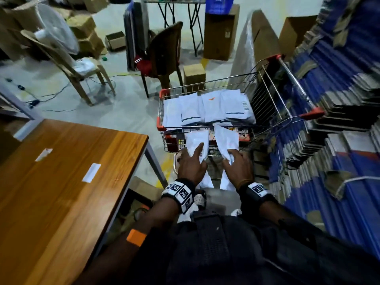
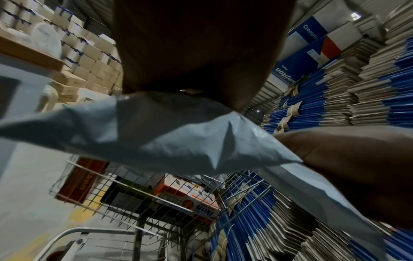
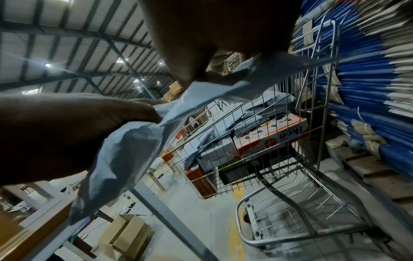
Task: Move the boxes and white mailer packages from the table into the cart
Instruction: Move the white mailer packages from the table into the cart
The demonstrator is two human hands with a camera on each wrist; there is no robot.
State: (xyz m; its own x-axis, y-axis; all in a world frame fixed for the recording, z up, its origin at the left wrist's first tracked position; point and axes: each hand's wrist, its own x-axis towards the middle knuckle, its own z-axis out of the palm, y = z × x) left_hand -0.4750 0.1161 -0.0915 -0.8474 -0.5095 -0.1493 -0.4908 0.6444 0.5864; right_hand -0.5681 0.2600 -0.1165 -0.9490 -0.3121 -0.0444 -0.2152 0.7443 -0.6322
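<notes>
The cart (image 1: pixel 207 128) holds white mailers (image 1: pixel 209 109) piled over boxes (image 3: pixel 271 134), which only the wrist views show clearly. The left hand (image 1: pixel 191 163) grips one mailer (image 1: pixel 197 140) and the right hand (image 1: pixel 238 163) another (image 1: pixel 227 140), both just short of the cart's near rim

The person is wearing a black band on each wrist. The left wristband (image 1: pixel 179 193) is carrying white square tags printed with black-and-white fiducial patterns, three of them showing. The right wristband (image 1: pixel 257 189) is carrying one such tag. An orange rectangular patch (image 1: pixel 136 237) is sitting on the left forearm, lower centre of the frame. Dark clothing (image 1: pixel 236 254) is covering the torso, with a black strap running down it.
</notes>
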